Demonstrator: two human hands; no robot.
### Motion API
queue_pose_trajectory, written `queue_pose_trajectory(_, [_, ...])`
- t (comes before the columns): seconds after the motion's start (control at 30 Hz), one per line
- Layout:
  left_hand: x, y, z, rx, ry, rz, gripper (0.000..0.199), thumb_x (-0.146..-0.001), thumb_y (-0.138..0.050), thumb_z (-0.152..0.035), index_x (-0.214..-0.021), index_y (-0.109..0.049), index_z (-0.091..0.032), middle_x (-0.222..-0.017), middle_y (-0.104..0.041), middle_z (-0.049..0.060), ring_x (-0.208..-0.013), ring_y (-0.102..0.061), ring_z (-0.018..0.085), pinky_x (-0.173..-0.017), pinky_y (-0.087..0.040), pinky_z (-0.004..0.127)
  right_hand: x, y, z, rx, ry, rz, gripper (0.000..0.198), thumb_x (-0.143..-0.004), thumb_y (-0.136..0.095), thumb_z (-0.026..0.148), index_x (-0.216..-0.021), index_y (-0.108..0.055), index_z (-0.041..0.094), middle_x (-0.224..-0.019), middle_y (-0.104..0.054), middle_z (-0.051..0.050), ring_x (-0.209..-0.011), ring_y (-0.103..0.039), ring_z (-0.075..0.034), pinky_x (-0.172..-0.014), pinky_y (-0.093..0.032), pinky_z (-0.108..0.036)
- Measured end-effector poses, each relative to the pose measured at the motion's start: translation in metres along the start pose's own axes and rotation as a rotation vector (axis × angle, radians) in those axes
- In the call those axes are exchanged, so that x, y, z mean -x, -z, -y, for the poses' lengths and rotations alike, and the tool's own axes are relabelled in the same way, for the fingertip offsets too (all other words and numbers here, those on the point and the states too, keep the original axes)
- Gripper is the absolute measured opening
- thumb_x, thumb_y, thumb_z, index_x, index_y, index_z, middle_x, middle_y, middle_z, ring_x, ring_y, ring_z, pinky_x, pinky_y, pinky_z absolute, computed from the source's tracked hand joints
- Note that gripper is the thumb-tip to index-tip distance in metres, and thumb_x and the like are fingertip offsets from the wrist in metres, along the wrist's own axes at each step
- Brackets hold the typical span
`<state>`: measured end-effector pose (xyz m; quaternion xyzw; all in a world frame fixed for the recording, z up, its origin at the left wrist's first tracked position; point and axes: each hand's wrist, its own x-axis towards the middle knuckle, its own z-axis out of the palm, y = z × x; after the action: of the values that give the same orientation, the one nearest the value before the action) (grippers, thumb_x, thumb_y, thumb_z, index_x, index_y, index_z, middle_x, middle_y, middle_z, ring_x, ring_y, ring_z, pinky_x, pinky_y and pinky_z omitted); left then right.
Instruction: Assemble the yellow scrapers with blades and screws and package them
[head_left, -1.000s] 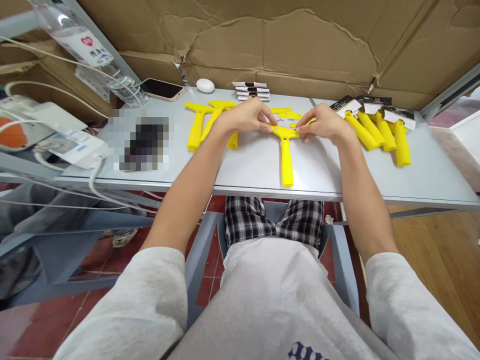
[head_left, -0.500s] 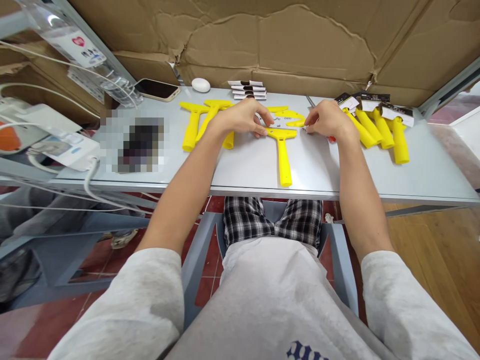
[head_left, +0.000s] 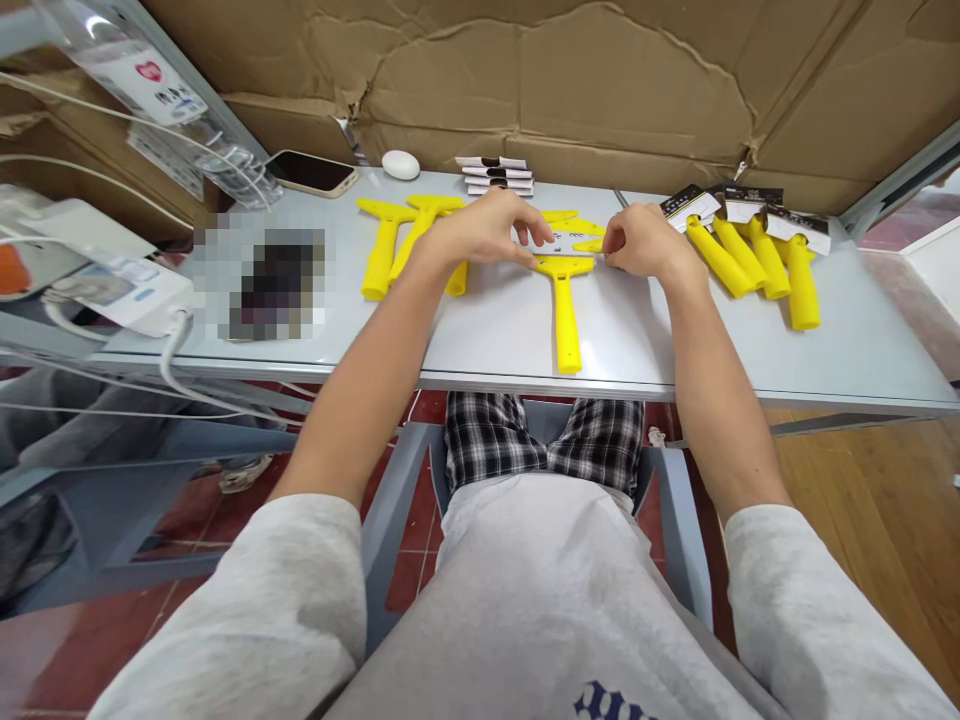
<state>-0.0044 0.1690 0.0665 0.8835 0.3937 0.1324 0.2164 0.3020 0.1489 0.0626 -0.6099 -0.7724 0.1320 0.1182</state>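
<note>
A yellow T-shaped scraper (head_left: 566, 310) lies on the table with its handle toward me. A metal blade plate (head_left: 559, 241) with cut-outs is at its head. My left hand (head_left: 499, 228) has its thumb at the left end of the scraper head and its fingers over the plate. My right hand (head_left: 643, 240) is closed in a pinch by the plate's right end; whatever its fingertips hold is too small to make out. Yellow pieces (head_left: 581, 228) lie just behind the plate. Several more yellow scrapers (head_left: 384, 255) lie left, partly behind my left forearm.
Several yellow handles with black-and-white cards (head_left: 804, 290) lie at the right. Behind are stacked folded cards (head_left: 499, 178), a white oval object (head_left: 400, 165) and a phone (head_left: 313, 173). A bottle (head_left: 172, 105), cables and a white power strip (head_left: 135, 290) are left. Cardboard (head_left: 562, 80) backs the table.
My right hand has shifted slightly left, and its fingers have closed in more. A red bit seen under it before is now hidden. My left hand and the scraper have barely moved.
</note>
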Motion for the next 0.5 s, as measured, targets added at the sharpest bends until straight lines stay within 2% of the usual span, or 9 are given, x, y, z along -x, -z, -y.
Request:
queue_pose_trajectory(0.1, [-0.004,-0.006,-0.002,-0.036,-0.066,-0.003,0.062,-0.086,-0.087,-0.06,-0.136,-0.094,-0.023,-0.137,-0.092,0.009,-0.121,-0.082,0.032,-0.108,-0.061,0.04,0.006,0.009,0.008,-0.011,0.0,0.006,0.007,-0.089,-0.08,0.014,-0.093,-0.078,0.021,-0.106,-0.079,-0.013,-0.135,-0.069,-0.032,-0.125,-0.062,-0.049])
queue_pose_trajectory(0.2, [-0.006,-0.013,-0.002,-0.075,-0.103,-0.015,0.059,-0.087,-0.089,-0.06,-0.133,-0.095,-0.023,-0.133,-0.092,0.008,-0.12,-0.082,0.032,-0.109,-0.06,0.04,0.011,0.014,0.017,-0.096,0.085,0.006,0.006,-0.09,-0.079,0.018,-0.089,-0.075,0.023,-0.104,-0.082,-0.01,-0.116,-0.076,-0.029,-0.122,-0.063,-0.048])
queue_pose_trajectory(0.27, [-0.007,-0.016,0.0,-0.098,-0.118,-0.018,0.055,-0.089,-0.089,-0.059,-0.132,-0.096,-0.025,-0.131,-0.092,0.007,-0.119,-0.081,0.031,-0.109,-0.059,0.04,0.012,0.013,0.022,-0.166,0.131,0.028,0.008,-0.092,-0.083,0.027,-0.091,-0.077,0.023,-0.107,-0.084,-0.009,-0.108,-0.078,-0.027,-0.114,-0.066,-0.047])
queue_pose_trajectory(0.4, [-0.008,-0.018,0.003,-0.126,-0.149,-0.031,0.051,-0.091,-0.087,-0.052,-0.133,-0.097,-0.025,-0.126,-0.092,0.007,-0.119,-0.081,0.032,-0.107,-0.058,0.04,0.008,0.004,0.026,-0.186,0.186,0.072,0.037,-0.092,-0.093,0.054,-0.097,-0.081,0.02,-0.11,-0.086,-0.012,-0.108,-0.08,-0.029,-0.11,-0.066,-0.047])
queue_pose_trajectory(0.5, [-0.009,-0.02,0.006,-0.13,-0.158,-0.029,0.049,-0.092,-0.086,-0.05,-0.134,-0.097,-0.028,-0.128,-0.092,0.006,-0.12,-0.081,0.032,-0.108,-0.058,0.041,0.005,-0.002,0.027,-0.157,0.207,0.076,0.042,-0.092,-0.095,0.058,-0.097,-0.082,0.019,-0.11,-0.086,-0.012,-0.108,-0.08,-0.028,-0.111,-0.065,-0.046])
